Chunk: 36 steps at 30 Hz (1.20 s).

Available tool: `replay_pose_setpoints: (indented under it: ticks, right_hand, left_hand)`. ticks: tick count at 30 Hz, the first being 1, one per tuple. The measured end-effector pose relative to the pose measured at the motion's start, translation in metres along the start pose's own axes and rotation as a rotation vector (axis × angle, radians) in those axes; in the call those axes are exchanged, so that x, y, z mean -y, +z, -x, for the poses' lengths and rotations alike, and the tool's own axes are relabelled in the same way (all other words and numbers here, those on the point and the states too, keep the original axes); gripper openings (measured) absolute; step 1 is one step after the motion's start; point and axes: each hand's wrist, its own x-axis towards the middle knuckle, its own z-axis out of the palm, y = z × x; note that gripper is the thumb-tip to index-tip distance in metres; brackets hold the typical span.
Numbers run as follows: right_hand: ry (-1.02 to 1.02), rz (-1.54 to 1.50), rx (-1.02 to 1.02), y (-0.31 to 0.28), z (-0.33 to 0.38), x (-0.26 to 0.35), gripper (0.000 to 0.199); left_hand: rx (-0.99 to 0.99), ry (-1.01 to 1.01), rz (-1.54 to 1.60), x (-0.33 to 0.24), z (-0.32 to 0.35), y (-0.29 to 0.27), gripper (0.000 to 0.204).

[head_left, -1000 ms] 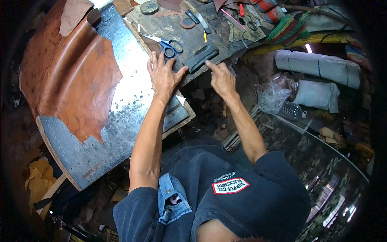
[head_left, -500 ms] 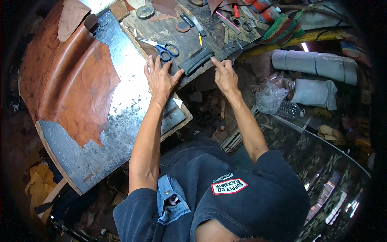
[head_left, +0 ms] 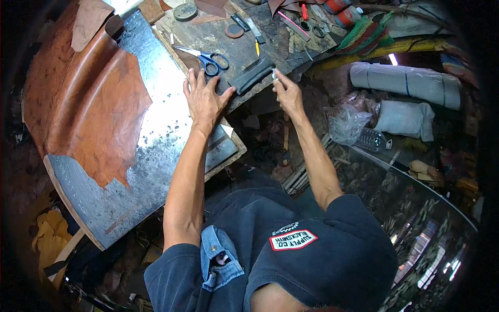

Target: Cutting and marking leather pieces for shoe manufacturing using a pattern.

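Observation:
My left hand [head_left: 204, 101] lies with fingers spread on the metal-topped board [head_left: 171, 122]. Its thumb reaches the near left end of a long, dark, flat block [head_left: 252, 76], whose exact kind I cannot tell. Just beyond the fingertips rest blue-handled scissors [head_left: 210, 61], blades pointing left. My right hand [head_left: 288, 96] is closed at the block's right end, at the edge of the wooden bench [head_left: 231, 44]. A small pale, shiny bit shows at its fingertips, too small to name.
A large brown leather hide [head_left: 96, 114] covers the left of the board. Farther back on the bench are a yellow pencil [head_left: 257, 48], a round tin [head_left: 185, 12] and a pink strip [head_left: 294, 26]. Wrapped rolls [head_left: 405, 80] and a plastic bottle [head_left: 371, 140] are on the right.
My right hand has shifted slightly down and left and turned; its pointing forefinger has curled in, and a shiny bit now shows there. The left hand stays on the board.

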Motion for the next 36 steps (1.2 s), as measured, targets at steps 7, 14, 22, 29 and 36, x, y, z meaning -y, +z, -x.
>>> replay_pose_setpoints:
  ticks: [7, 14, 22, 29, 36]
  right_hand:
    - [-0.246, 0.045, -0.071, 0.011, 0.011, 0.002, 0.035]
    - [-0.284, 0.029, -0.184, 0.014, 0.010, 0.007, 0.035]
    - [-0.392, 0.013, -0.217, 0.020, 0.010, 0.000, 0.034]
    - [-0.363, 0.142, -0.084, 0.027, 0.019, -0.002, 0.037]
    - [-0.515, 0.126, -0.205, 0.031, 0.027, 0.005, 0.034]
  left_hand:
    - [0.009, -0.003, -0.004, 0.000, 0.001, -0.001, 0.056]
    - [0.000, -0.006, 0.000, 0.000, 0.001, 0.001, 0.056]
    - [-0.015, -0.001, 0.004, 0.001, 0.002, 0.001, 0.055]
    - [0.003, -0.014, 0.004, 0.000, 0.001, 0.001, 0.056]
    - [-0.005, -0.009, 0.024, 0.000, 0.001, 0.001, 0.057]
